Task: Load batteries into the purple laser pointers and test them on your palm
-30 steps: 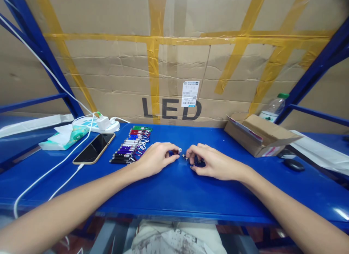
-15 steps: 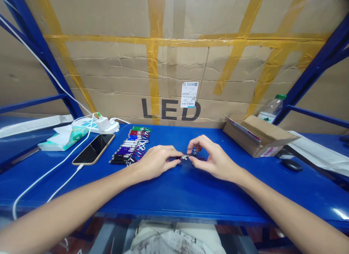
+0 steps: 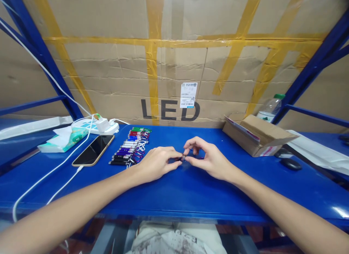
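My left hand (image 3: 156,163) rests on the blue table (image 3: 174,195) with its fingers pinched round a small keychain flashlight (image 3: 180,158). My right hand (image 3: 208,157) meets it from the right, thumb and forefinger closed on the silver tip end of the same flashlight. A row of several finished keychain flashlights (image 3: 131,146) in green, red, blue, purple and black lies just left of my left hand.
A phone (image 3: 94,149) on a white cable lies at the left, beside a power strip (image 3: 95,126) and a tissue pack (image 3: 64,139). An open cardboard box (image 3: 257,135) and a plastic bottle (image 3: 269,108) stand at the right. A taped cardboard wall marked LED closes the back.
My right hand lifted off the table and came in to my left hand. The two now pinch the flashlight together, where a second ago a gap lay between them.
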Tool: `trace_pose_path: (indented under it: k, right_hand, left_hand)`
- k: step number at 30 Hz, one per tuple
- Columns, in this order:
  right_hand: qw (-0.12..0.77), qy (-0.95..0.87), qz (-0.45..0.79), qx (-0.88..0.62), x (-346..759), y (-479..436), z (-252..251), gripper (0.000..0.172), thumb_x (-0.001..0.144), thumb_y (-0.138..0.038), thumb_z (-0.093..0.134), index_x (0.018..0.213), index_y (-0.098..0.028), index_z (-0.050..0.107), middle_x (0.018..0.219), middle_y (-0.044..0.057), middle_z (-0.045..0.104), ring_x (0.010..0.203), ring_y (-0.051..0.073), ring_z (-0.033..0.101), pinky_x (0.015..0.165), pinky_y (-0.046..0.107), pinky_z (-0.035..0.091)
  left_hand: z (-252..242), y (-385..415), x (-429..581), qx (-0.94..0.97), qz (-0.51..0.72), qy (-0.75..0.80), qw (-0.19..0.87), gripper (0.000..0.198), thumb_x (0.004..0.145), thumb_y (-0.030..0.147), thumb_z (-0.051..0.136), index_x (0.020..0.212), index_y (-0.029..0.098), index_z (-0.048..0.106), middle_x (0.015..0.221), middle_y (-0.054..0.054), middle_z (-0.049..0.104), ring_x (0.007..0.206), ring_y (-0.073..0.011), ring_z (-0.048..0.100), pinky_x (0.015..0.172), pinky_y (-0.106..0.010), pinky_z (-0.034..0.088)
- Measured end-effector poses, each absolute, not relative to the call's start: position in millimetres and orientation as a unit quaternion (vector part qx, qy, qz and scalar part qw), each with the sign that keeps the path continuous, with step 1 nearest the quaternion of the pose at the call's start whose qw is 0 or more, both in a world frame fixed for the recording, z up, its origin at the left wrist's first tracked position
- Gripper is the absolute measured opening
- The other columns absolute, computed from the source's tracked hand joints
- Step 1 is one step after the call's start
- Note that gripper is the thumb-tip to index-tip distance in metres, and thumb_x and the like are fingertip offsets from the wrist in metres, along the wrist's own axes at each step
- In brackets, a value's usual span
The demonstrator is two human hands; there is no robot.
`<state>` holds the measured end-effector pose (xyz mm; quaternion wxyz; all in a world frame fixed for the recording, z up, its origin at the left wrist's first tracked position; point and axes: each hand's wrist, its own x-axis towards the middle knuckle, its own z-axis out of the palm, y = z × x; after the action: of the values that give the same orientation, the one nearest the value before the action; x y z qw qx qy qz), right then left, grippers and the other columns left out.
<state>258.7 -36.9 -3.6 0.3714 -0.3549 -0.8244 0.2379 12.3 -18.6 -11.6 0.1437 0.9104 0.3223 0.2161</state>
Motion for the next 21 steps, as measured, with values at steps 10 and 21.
trace_pose_path:
  k: [10,21]
  right_hand:
    - [0.353,-0.852,0.169,-0.349,260,-38,-1,0.011,0.099,-0.026,0.07,0.108,-0.026,0.064,0.105,0.003,0.072,0.088,0.02,0.059,0.083,0.035,0.049]
    - [0.175,-0.887,0.135,-0.406,283,-24,5,0.017,0.088,-0.008,0.064,0.096,-0.023,0.062,0.093,0.0,0.07,0.085,0.019,0.058,0.077,0.03,0.039]
  left_hand:
    - [-12,-18,13,0.91,0.217,0.324,0.14,0.024,0.105,0.032,0.066,0.122,0.023,0.08,0.112,-0.006,0.079,0.095,-0.022,0.073,0.085,-0.03,0.051]
    - [-11,-14,15,0.856,0.246,0.41,0.198,0.022,0.098,0.029,0.069,0.114,0.023,0.082,0.106,-0.001,0.083,0.076,-0.0171,0.07,0.073,-0.027,0.049]
